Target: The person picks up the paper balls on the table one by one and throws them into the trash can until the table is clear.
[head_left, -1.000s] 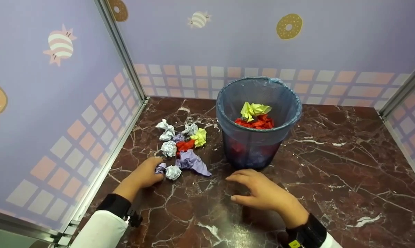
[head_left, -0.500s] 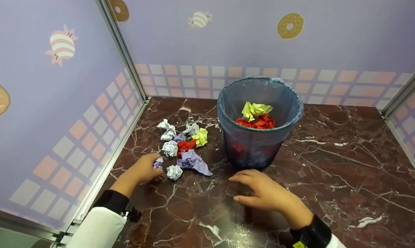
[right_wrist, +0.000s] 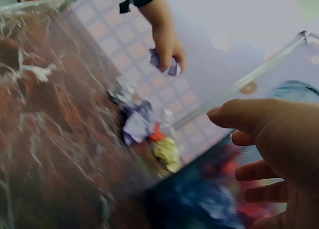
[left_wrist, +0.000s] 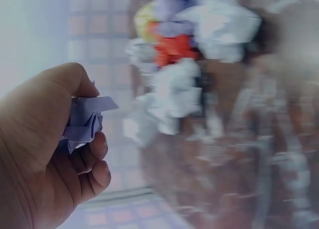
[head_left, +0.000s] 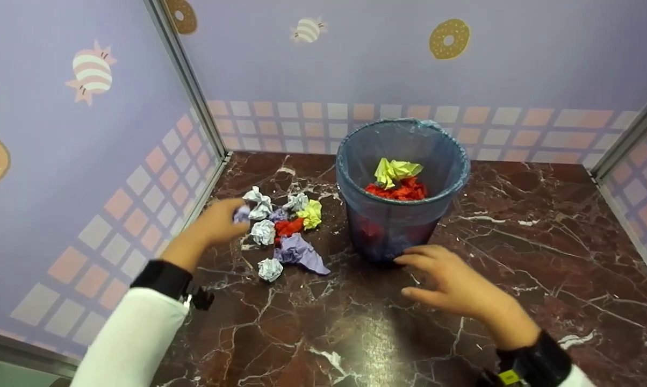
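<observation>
My left hand (head_left: 216, 223) pinches a crumpled purple paper ball (left_wrist: 85, 120) between thumb and fingers, raised above the table beside the pile. Close by lie several more crumpled papers: a white ball (head_left: 263, 232), a red one (head_left: 289, 228), a yellow one (head_left: 311, 214), a larger purple sheet (head_left: 301, 253) and a white ball (head_left: 270, 270) at the front. My right hand (head_left: 452, 279) holds nothing; its fingers are spread and relaxed in front of the bin (head_left: 350, 177). Inside the bin, yellow paper (head_left: 396, 171) rests on red paper (head_left: 401, 189).
The bin has a bluish bag folded over its rim and stands on the dark red marbled table (head_left: 538, 242). A patterned wall (head_left: 108, 215) rises along the left side, and another (head_left: 388, 64) closes off the back.
My left hand has lifted the small purple paper ball off the table and moved away from me with it. My right hand has shifted to the right.
</observation>
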A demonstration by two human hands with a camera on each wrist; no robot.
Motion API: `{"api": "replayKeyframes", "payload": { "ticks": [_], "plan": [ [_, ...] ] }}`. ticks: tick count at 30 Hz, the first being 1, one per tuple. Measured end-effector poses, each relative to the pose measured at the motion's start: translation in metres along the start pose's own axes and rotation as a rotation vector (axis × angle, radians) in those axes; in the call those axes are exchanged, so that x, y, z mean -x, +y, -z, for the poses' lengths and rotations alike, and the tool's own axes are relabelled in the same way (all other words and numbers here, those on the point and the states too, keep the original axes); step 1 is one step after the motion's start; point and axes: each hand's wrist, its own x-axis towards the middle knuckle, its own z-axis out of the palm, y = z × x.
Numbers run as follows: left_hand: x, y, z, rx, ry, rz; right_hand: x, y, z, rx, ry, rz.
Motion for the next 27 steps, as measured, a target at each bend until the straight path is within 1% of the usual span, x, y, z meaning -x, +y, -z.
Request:
{"api": "replayKeyframes", "payload": {
  "ticks": [3, 5, 7, 9, 12, 14, 17, 20, 24, 27],
  "plan": [
    [-0.008, 0.025, 0.023, -0.001, 0.005, 0.002, 0.007, 0.008, 0.016, 0.004, 0.030, -0.024],
    [-0.012, 0.044, 0.039, 0.016, 0.002, 0.010, 0.013, 0.013, 0.027, 0.007, 0.044, -0.046],
    [-0.016, 0.063, 0.053, 0.027, 0.001, 0.018, 0.019, 0.018, 0.037, 0.018, 0.058, -0.079],
    [-0.020, 0.083, 0.066, 0.021, 0.000, 0.012, 0.025, 0.024, 0.046, 0.024, 0.066, -0.117],
    [-0.028, 0.114, 0.082, -0.001, -0.012, -0.013, 0.035, 0.033, 0.060, 0.030, 0.080, -0.194],
    [-0.035, 0.136, 0.088, -0.023, -0.020, -0.043, 0.043, 0.039, 0.068, 0.026, 0.095, -0.239],
    [-0.046, 0.168, 0.093, -0.080, -0.024, -0.100, 0.057, 0.050, 0.082, 0.020, 0.129, -0.294],
    [-0.058, 0.200, 0.091, -0.144, -0.013, -0.167, 0.073, 0.062, 0.094, 0.003, 0.168, -0.345],
    [-0.073, 0.237, 0.084, -0.234, -0.005, -0.251, 0.094, 0.076, 0.104, -0.003, 0.228, -0.374],
    [-0.080, 0.260, 0.076, -0.275, -0.025, -0.284, 0.110, 0.086, 0.107, 0.024, 0.282, -0.369]
  ]
}}
